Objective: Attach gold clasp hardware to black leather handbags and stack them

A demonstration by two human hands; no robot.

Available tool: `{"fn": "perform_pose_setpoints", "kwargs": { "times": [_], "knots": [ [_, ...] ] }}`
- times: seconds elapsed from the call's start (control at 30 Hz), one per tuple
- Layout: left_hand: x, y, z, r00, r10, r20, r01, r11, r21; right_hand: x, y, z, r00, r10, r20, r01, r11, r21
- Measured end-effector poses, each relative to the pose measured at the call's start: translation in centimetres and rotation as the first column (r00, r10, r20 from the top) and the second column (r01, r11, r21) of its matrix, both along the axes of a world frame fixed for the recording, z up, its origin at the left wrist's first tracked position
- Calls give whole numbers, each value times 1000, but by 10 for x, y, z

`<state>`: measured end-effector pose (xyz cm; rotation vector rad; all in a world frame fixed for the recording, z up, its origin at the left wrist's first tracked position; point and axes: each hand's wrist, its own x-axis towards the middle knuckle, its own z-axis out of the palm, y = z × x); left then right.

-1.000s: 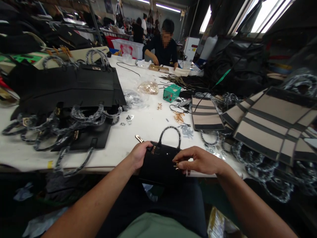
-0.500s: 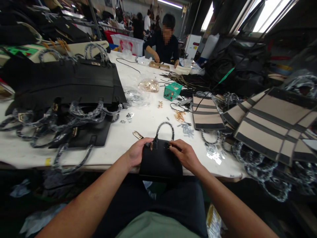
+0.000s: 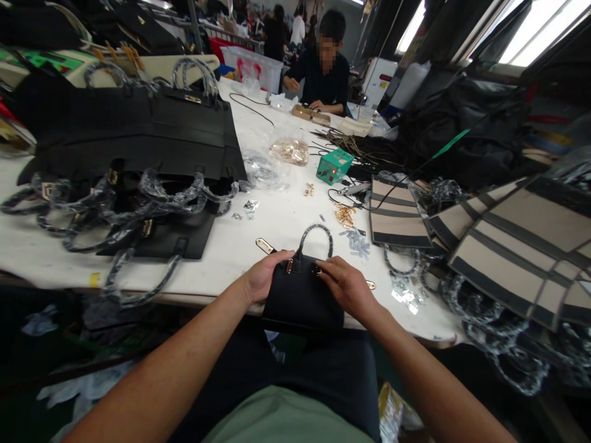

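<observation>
A black bag panel with an upright wrapped handle lies over the table's front edge. My left hand grips its left side, thumb on top beside a small gold fitting. My right hand has its fingers pinched at the panel's upper right, by the handle's foot; the small part under the fingertips is mostly hidden. A strap with a gold end plate sticks out past my left hand, and another gold end shows beyond my right hand.
Black panels with wrapped handles cover the left. Gold fittings, grey metal plates and a green box lie ahead. Striped beige panels are stacked at right. A person sits across the table.
The view has shifted, so most things sit slightly further right. The gold end beyond my right hand now shows. The person opposite has raised one hand from the small boxes.
</observation>
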<state>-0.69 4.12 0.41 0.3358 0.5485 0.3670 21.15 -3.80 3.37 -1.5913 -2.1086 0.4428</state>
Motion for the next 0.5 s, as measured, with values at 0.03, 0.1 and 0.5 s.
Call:
{"fn": "perform_pose_setpoints", "kwargs": {
  "times": [0.03, 0.1, 0.5],
  "knots": [
    [0, 0, 0, 1000, 1, 5, -1, 1000, -1, -1, 1, 2, 999, 11, 51, -11, 1000, -2],
    [0, 0, 0, 1000, 4, 24, -3, 1000, -6, -4, 4, 7, 988, 41, 152, -39, 999, -14],
    [0, 0, 1, 1000, 6, 23, -6, 1000, 2, 2, 10, 1, 988, 99, 122, -94, 995, -42]
  ]
}}
